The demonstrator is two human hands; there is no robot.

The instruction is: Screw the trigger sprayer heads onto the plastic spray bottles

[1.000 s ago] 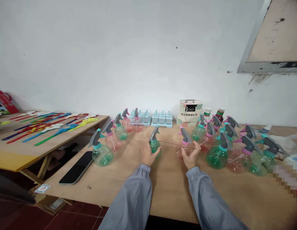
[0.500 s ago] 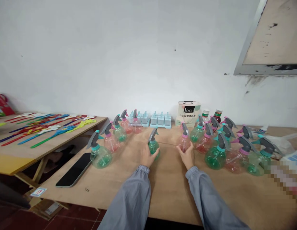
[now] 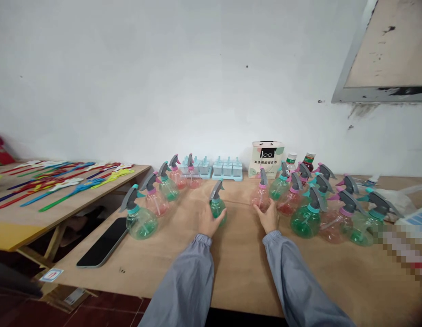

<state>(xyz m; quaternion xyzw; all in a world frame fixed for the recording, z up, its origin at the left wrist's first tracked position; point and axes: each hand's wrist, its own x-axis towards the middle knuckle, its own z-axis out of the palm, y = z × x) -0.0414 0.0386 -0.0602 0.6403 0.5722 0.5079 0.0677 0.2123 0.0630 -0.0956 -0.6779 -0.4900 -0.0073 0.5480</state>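
My left hand (image 3: pixel 209 221) is closed around the side of a small round green spray bottle (image 3: pixel 217 208) with a grey trigger head, which stands upright. To the right, my right hand (image 3: pixel 268 218) has thumb and fingers curled at the lower near side of a pink spray bottle (image 3: pixel 260 195); its fingertips are partly hidden. Left of my hands stand several pink and green spray bottles in a slanting line, the nearest a green one (image 3: pixel 141 222). A cluster of more spray bottles, including a darker green one (image 3: pixel 305 221), stands close to the right of my right hand.
Pale blue ice-pop moulds (image 3: pixel 227 169) and a paper bag (image 3: pixel 266 159) stand along the wall. A black phone (image 3: pixel 103 243) lies at the table's left edge. A second table (image 3: pixel 23 231) on the left bears several colourful flat sticks. Two capped bottles (image 3: pixel 309 161) stand behind the cluster.
The pink bottle at my right hand has moved slightly away from me, and my right fingers sit lower on it. My left hand keeps its hold. The view has shifted slightly.
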